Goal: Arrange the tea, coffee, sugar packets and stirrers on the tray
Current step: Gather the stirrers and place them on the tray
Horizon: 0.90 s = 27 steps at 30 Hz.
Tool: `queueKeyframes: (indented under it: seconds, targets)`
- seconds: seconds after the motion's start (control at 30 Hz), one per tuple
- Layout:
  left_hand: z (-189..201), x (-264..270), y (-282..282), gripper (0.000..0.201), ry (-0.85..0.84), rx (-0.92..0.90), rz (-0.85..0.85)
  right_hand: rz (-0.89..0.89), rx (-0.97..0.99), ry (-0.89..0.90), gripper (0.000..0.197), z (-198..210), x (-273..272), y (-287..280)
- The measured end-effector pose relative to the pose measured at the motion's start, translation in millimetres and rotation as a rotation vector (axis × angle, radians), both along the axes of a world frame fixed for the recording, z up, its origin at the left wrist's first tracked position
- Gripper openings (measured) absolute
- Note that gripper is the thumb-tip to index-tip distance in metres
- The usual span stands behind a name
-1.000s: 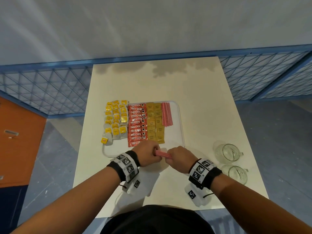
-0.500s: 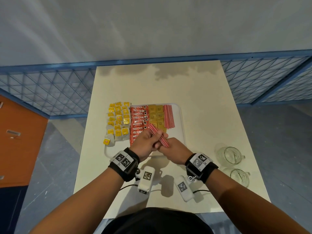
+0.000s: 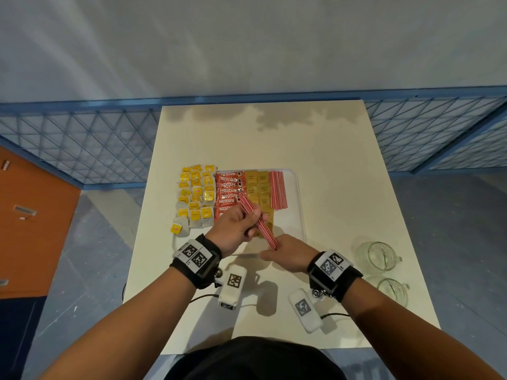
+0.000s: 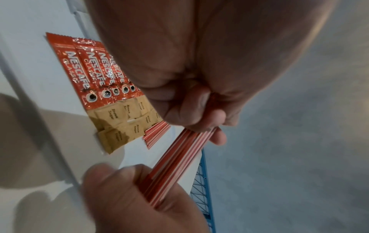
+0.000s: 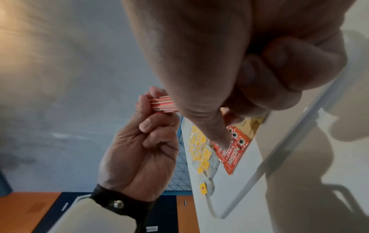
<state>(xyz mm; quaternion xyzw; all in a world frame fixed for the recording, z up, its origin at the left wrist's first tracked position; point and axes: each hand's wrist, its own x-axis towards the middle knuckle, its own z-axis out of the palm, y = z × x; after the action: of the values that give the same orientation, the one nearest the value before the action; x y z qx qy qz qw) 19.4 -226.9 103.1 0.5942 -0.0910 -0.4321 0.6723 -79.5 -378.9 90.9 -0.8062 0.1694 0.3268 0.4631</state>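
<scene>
squaring up a handful of stirrers over a nearly full tray

head view: both hands hold one bundle of red-and-white stirrers (image 3: 256, 220) slantwise above the near part of the white tray (image 3: 300, 215). the left hand (image 3: 233, 229) curls its fingers round the upper half of the bundle; the right hand (image 3: 288, 252) closes on the lower end. on the tray lie a column of red coffee sticks (image 3: 229, 192), brown sugar packets (image 3: 258, 187) beside them, and a neat row of stirrers (image 3: 278, 190) at the right. yellow tea bags (image 3: 196, 197) sit in rows at the left edge; whether they rest on the tray or just off it i cannot tell. two glass mugs (image 3: 377, 255) stand well apart on the table (image 3: 343, 160).

left wrist view: the left hand's fingertips (image 4: 218, 138) pinch the bundle (image 4: 175, 165), the right hand gripping its lower end. coffee sticks (image 4: 87, 74) and sugar packets (image 4: 119, 124) lie flat beneath.

right wrist view: the left hand (image 5: 139, 157) shows curled fingers pressed round the bundle's end (image 5: 163, 104); the right hand's fingers are curled, though the stirrers inside them are hidden.

judging by this, most of the arranging is done; the held bundle is not yet laid down, probably next to the placed row.
</scene>
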Motion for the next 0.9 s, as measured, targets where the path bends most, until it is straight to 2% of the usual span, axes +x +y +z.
queueKeyframes:
  seconds: [0.07,0.2,0.27,0.33,0.43,0.53,0.63,0.7,0.77,0.83,0.9]
  targets:
    - [0.0,1.0,-0.2,0.016,0.007,-0.01,0.002,-0.021,0.022,-0.018,0.023,0.6,0.4,1.3]
    - [0.0,2.7,-0.8,0.025,0.018,-0.043,0.016,-0.129,0.067,-0.038,0.033,3.6,2.5,2.4]
    - [1.0,2.6,-1.1,0.021,0.021,-0.044,0.017,-0.135,0.093,-0.07,0.028,4.4,3.9,3.0]
    - [-0.3,3.3,-1.4,0.016,0.01,-0.022,0.012,-0.115,0.099,-0.119,0.022,5.8,4.0,3.7]
    - [-2.9,3.3,-1.5,0.024,-0.024,0.002,-0.024,-0.033,0.045,-0.174,0.028,6.8,3.0,5.0]
    - [0.0,1.2,-3.0,0.023,-0.013,-0.002,-0.051,0.052,-0.058,-0.208,0.03,8.2,1.0,5.0]
    - [-1.6,-0.7,-2.5,0.021,0.012,-0.009,-0.081,-0.031,-0.009,-0.241,0.019,7.8,-0.3,6.8]
    - [-3.5,-2.9,-3.0,0.023,0.009,0.003,-0.122,-0.096,0.015,-0.259,0.02,7.1,-0.1,9.9]
    - [-2.5,-1.8,-3.9,0.019,-0.061,0.037,-0.136,-0.082,-0.007,-0.284,0.024,4.0,0.5,10.5]
    - [1.6,4.9,-3.6,0.009,-0.239,0.142,-0.123,-0.076,0.013,-0.274,0.026,1.0,0.3,9.5]
    - [1.1,14.1,-0.3,0.035,-0.486,0.304,-0.116,-0.095,0.034,-0.235,0.028,-1.1,-0.3,6.9]
